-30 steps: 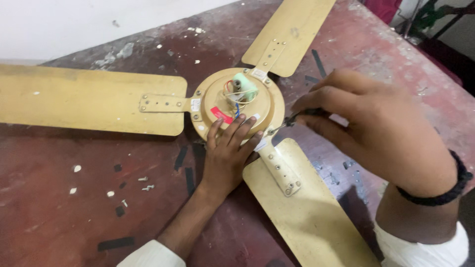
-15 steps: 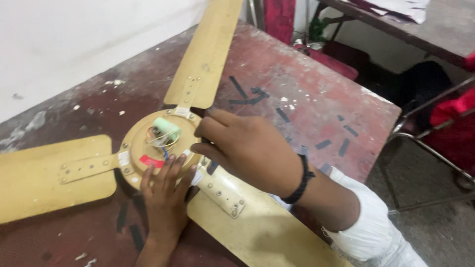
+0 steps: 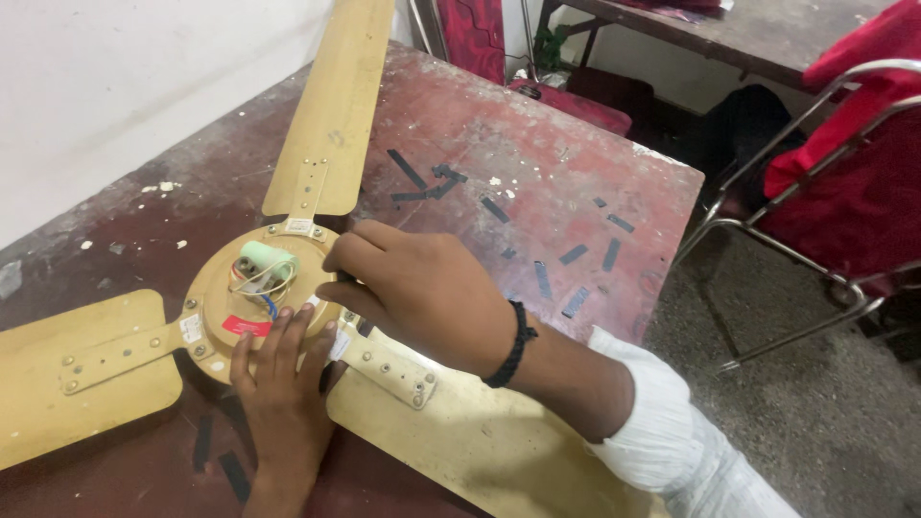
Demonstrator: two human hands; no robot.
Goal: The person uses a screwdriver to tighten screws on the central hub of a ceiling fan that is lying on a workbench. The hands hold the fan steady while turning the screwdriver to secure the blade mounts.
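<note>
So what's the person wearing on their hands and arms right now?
Both hands are bare, with no gloves or rings showing. The right hand has a thin black band around the wrist, and a white ribbed sleeve is pushed up the forearm. The left hand shows nothing worn on the hand or wrist; its arm runs out of frame.

A worn reddish table (image 3: 537,153) is standing against a white wall (image 3: 115,86); red metal-framed chairs (image 3: 844,182) are sitting on grey floor (image 3: 815,422)
</note>
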